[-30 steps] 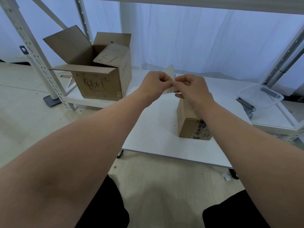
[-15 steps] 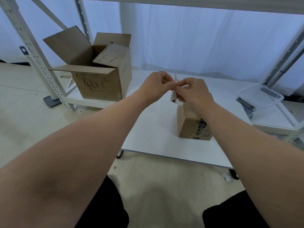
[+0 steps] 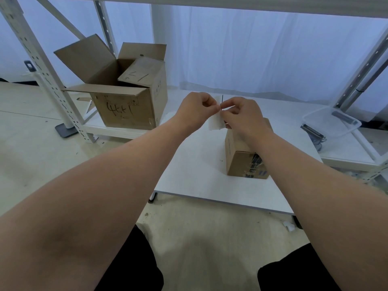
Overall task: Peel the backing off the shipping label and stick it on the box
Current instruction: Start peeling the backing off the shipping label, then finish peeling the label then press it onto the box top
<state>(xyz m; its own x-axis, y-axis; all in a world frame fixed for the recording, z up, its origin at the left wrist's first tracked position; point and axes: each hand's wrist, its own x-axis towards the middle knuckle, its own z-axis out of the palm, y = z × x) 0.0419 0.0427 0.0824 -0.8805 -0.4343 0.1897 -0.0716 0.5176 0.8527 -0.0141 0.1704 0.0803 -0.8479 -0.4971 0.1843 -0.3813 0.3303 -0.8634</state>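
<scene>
A small white shipping label (image 3: 215,122) hangs in the air between my two hands, above the low white table (image 3: 195,164). My left hand (image 3: 196,110) pinches its upper edge with thumb and forefinger. Fingertip to fingertip with it, my right hand (image 3: 243,115) pinches the same spot from the right. Below my right wrist a small closed cardboard box (image 3: 239,162) stands on the table, with dark tape or print on its near face. Whether label and backing have separated at the pinch cannot be told.
A large open cardboard box (image 3: 126,101) with handwriting stands on a low shelf at the left, beside a white perforated rack post (image 3: 42,68). A clear plastic tray (image 3: 331,122) and a dark tool (image 3: 312,133) lie at the right. White curtains hang behind.
The label has swung from sticking up above the fingers to hanging down below them. Both hands stay together in nearly the same place, fingertips still working the same edge.
</scene>
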